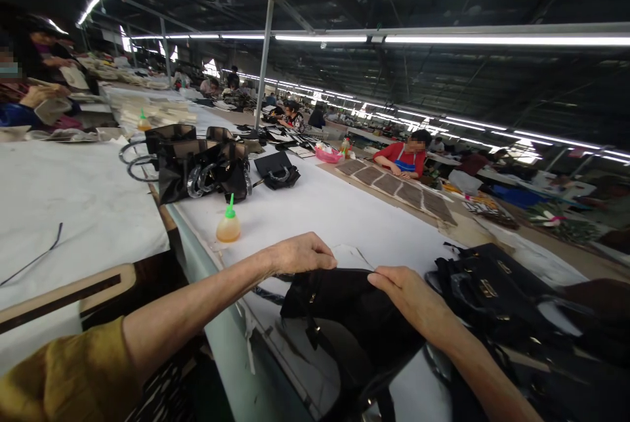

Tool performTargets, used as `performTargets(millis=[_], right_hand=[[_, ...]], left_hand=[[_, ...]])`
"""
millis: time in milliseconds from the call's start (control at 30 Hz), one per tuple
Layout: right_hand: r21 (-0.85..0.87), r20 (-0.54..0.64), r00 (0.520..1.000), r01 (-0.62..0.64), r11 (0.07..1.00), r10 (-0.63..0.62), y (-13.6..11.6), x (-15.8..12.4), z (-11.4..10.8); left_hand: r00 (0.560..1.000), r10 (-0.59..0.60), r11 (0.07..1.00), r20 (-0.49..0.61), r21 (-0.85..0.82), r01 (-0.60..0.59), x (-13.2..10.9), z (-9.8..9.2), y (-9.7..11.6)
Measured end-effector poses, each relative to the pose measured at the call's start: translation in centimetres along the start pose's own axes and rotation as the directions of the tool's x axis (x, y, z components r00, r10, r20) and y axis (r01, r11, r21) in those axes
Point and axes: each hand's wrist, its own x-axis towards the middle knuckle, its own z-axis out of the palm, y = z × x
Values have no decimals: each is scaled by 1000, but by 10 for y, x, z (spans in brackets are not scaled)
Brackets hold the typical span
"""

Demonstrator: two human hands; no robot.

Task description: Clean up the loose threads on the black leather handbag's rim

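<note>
A black handbag [359, 317] stands tilted at the near edge of the white-covered table, its top rim toward me. My left hand [306, 253] pinches that rim near its middle, thumb and fingers closed on it. A short way to the right, my right hand [408, 294] grips the same rim between thumb and fingers. Straps with small metal fittings hang down the bag's near side. Behind the bag's rim a pale sheet [348, 255] shows in part. The inside of the bag is hidden from me.
Several black handbags [182, 163] with wrapped handles stand at the back left. A squeeze bottle [228, 226] with a green nozzle is nearer. More black bags [497, 284] lie piled at right. Across the table a person in red [406, 156] bends over brown panels [394, 186].
</note>
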Motion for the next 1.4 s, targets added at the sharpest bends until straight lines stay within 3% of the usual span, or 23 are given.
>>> performTargets(millis=[167, 333, 600, 800, 900, 1100, 1400], right_hand=[[-21, 3, 1000, -20, 1000, 20, -2, 1, -1], [-56, -1, 1000, 7, 998, -7, -9, -3, -5], [-93, -13, 1000, 20, 996, -21, -5, -2, -4], [-145, -32, 999, 11, 989, -16, -13, 2, -5], [-60, 19, 1000, -8, 998, 9, -13, 2, -7], [205, 94, 995, 4, 979, -24, 2, 9, -4], [422, 177, 983, -119, 899, 47, 4, 6, -2]], left_hand=[[992, 123, 983, 29, 133, -126, 1, -3, 1], [968, 250, 936, -2, 255, -241, 21, -9, -9], [978, 202, 976, 53, 68, -206, 41, -7, -18], [997, 71, 997, 21, 4, -71, 43, -11, -22], [996, 77, 996, 48, 34, -78, 41, -11, -20], [967, 232, 967, 104, 81, -241, 33, -3, -10], [970, 77, 997, 232, -36, -71, 36, -7, 1]])
